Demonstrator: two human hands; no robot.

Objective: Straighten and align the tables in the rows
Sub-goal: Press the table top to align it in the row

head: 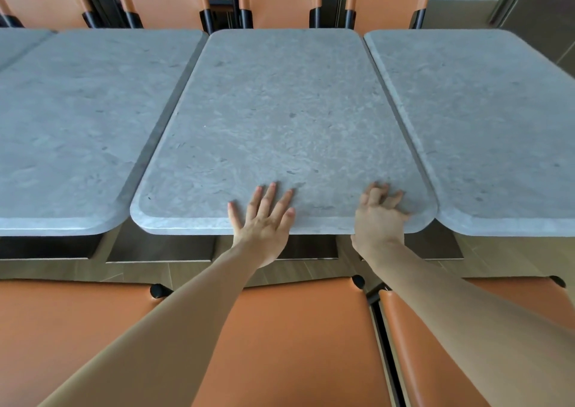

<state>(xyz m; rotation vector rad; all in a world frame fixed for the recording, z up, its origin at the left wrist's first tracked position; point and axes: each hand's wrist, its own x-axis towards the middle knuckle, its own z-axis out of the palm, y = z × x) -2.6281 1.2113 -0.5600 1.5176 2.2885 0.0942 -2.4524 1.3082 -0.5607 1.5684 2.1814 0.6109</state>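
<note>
The middle table (280,120) is pressed at its near edge by the left hand (264,220), fingers spread flat. The right hand (378,216) is rested there too, fingers loosely bent, nothing gripped.

Right table (497,126) and left table (62,126) run off-frame.

Head view, forward-down, seemingly close.

Three full grey tables (280,111), perhaps a fourth at left, seven orange chairs (289,338), two hands (264,220).
</note>
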